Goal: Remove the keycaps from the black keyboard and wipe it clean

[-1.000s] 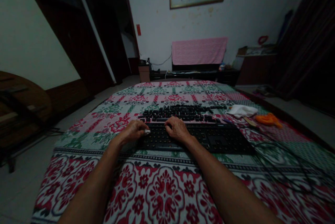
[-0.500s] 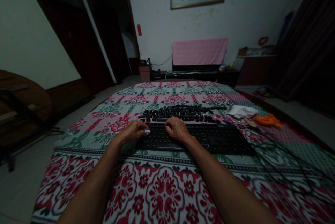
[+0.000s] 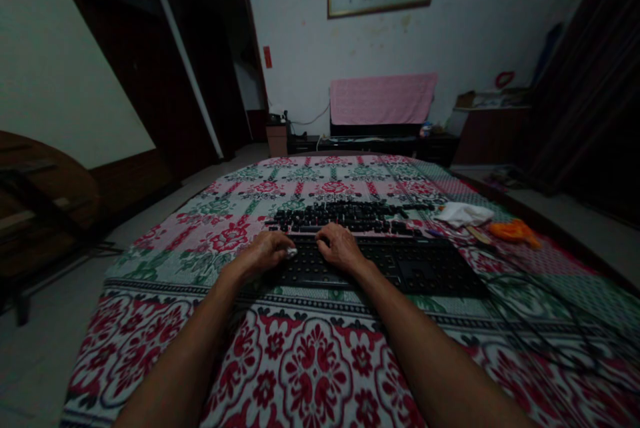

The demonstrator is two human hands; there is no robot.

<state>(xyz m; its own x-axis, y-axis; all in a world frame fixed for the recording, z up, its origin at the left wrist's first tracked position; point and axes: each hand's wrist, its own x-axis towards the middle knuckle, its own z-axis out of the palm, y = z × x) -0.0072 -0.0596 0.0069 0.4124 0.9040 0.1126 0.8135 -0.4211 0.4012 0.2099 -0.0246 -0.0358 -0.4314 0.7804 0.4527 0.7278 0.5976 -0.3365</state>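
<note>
A black keyboard [image 3: 430, 268] with its keycaps off lies on the patterned tablecloth, rows of small key posts showing. Over its left end, my left hand [image 3: 267, 251] pinches a small white wad of tissue [image 3: 291, 253] against the keys' bed. My right hand [image 3: 340, 247] rests on the keyboard's middle near the back edge, its fingers curled down; their tips are partly hidden. Just behind the keyboard, loose black keycaps [image 3: 345, 211] lie spread in rough rows.
Right of the keycaps lie a crumpled white cloth [image 3: 465, 214], a brush-like tool [image 3: 479, 235] and an orange cloth-like item [image 3: 515, 233]. A black cable [image 3: 545, 341] loops over the tablecloth [image 3: 315, 361] at right. A pink towel [image 3: 383, 99] hangs beyond the table.
My left hand has slid a little to the right along the keyboard with the white tissue. My right hand stays in about the same place.
</note>
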